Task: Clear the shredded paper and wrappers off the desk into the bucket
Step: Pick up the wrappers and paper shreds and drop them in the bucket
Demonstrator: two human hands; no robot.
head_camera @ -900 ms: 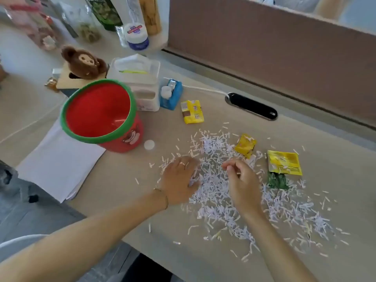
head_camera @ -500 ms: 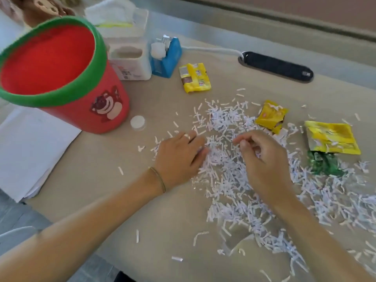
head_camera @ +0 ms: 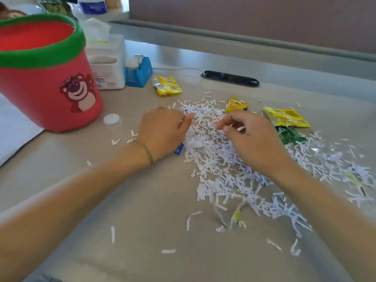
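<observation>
White shredded paper (head_camera: 213, 159) lies in a wide heap across the middle and right of the beige desk (head_camera: 142, 200). My left hand (head_camera: 162, 133) rests at the heap's left edge, its fingers curled into the shreds. My right hand (head_camera: 250, 139) lies on top of the heap, thumb and fingers pinched on a few strips. The red bucket (head_camera: 40, 94) with a green rim stands upright at the far left. Three yellow wrappers (head_camera: 166, 86) (head_camera: 236, 104) (head_camera: 286, 118) and a green wrapper (head_camera: 290, 135) lie behind and to the right of the heap. A small blue scrap (head_camera: 179, 150) peeks out beside my left hand.
A white cap (head_camera: 111, 120) lies next to the bucket. Behind it stand a tissue box (head_camera: 107, 64) and a blue tape dispenser (head_camera: 139, 72). A black cable port (head_camera: 230, 78) sits at the back, with a brown partition (head_camera: 244, 17) beyond. White sheets (head_camera: 12, 135) lie left of the bucket.
The view has moved closer and lower. My left hand's fingers have curled from flat into the shreds, and my right hand has closed tighter on the strips.
</observation>
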